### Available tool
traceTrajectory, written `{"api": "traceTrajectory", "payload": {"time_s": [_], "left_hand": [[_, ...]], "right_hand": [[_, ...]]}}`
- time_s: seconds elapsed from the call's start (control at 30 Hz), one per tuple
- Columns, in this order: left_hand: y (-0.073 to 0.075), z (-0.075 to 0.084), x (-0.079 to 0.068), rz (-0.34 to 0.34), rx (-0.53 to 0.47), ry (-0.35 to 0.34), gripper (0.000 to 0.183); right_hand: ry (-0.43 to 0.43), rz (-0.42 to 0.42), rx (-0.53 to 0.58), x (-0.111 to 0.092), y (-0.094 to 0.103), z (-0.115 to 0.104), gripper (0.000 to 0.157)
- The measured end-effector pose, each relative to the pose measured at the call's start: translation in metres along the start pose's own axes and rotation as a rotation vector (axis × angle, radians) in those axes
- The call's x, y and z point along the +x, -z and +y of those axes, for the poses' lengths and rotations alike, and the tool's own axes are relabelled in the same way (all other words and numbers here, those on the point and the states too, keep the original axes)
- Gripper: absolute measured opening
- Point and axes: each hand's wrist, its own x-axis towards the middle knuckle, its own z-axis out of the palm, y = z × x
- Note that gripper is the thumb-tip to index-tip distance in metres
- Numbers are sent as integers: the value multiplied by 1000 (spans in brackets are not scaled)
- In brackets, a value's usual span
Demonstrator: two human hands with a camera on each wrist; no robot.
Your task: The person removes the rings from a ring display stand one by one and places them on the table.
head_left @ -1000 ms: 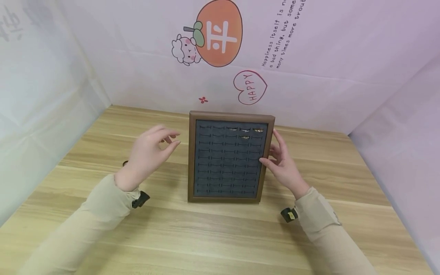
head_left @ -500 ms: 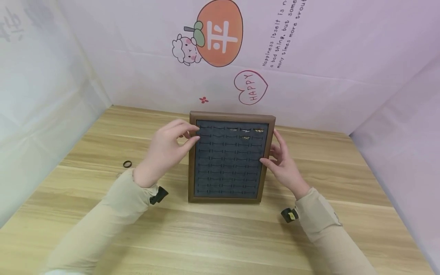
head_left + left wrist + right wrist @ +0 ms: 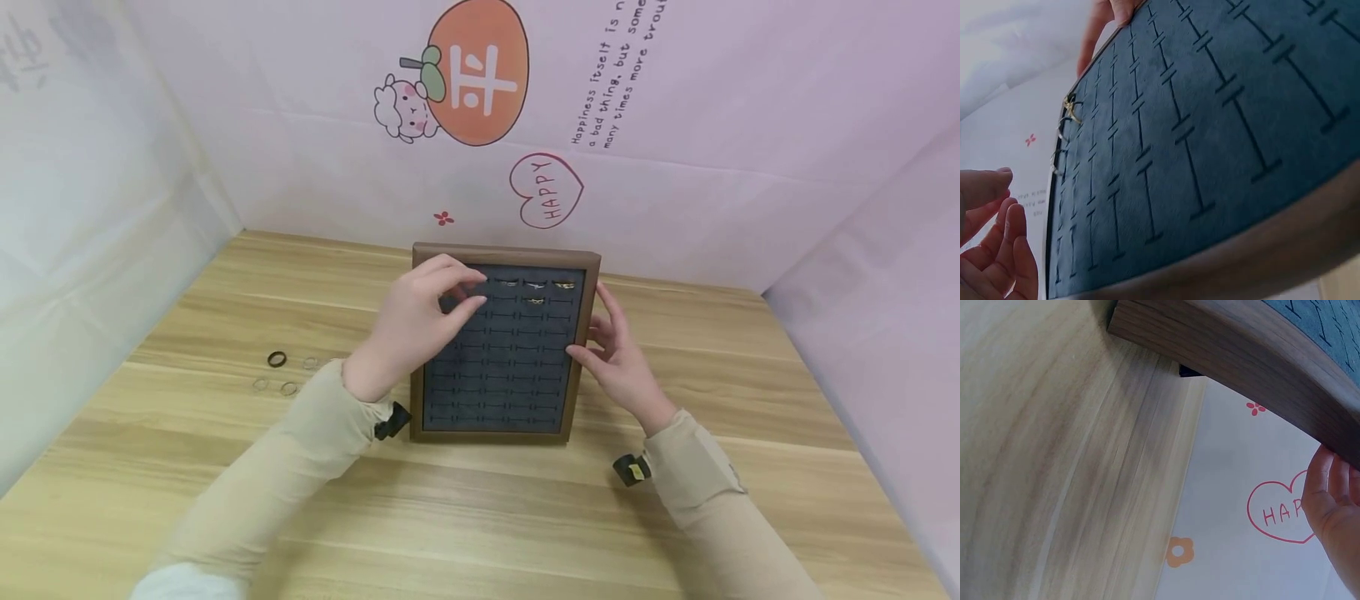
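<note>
A wood-framed ring display board (image 3: 495, 375) with dark slotted fabric stands tilted on the table. Several rings sit in its top right slots, among them a gold ring (image 3: 564, 285) at the corner and another gold ring (image 3: 535, 301) one row below. My right hand (image 3: 618, 358) grips the right edge, thumb in front and fingers behind. In front of the board's upper left, my left hand (image 3: 427, 312) has thumb and index fingertips bent towards each other. Whether something thin is between them cannot be made out, even in the left wrist view, where the left hand (image 3: 994, 244) shows.
Left of the board, a black ring (image 3: 277, 358) and several thin silver rings (image 3: 288, 388) lie on the wooden table (image 3: 480, 525). Behind stands a white printed backdrop (image 3: 300, 167), with pale sheets at both sides.
My left hand has moved right, from beside the board to in front of its upper left, uncovering rings on the table. The right hand and board have stayed put.
</note>
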Motion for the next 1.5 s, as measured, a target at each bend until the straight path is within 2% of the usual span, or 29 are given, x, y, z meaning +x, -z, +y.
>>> {"api": "traceTrajectory", "payload": {"time_s": [0.37, 0.6, 0.93, 1.13, 1.5], "left_hand": [[-11, 5, 8, -32, 52, 37, 17], [-16, 7, 13, -91, 86, 101, 18], [-22, 11, 18, -138, 194, 166, 19], [-24, 16, 20, -144, 229, 188, 16], [-24, 19, 21, -142, 226, 198, 13]], "right_hand": [[26, 5, 23, 1, -2, 0, 90], [32, 3, 27, 1, -2, 1, 90], [27, 9, 21, 0, -1, 3, 88], [16, 1, 24, 0, -1, 1, 90], [13, 7, 30, 0, -2, 1, 90]]}}
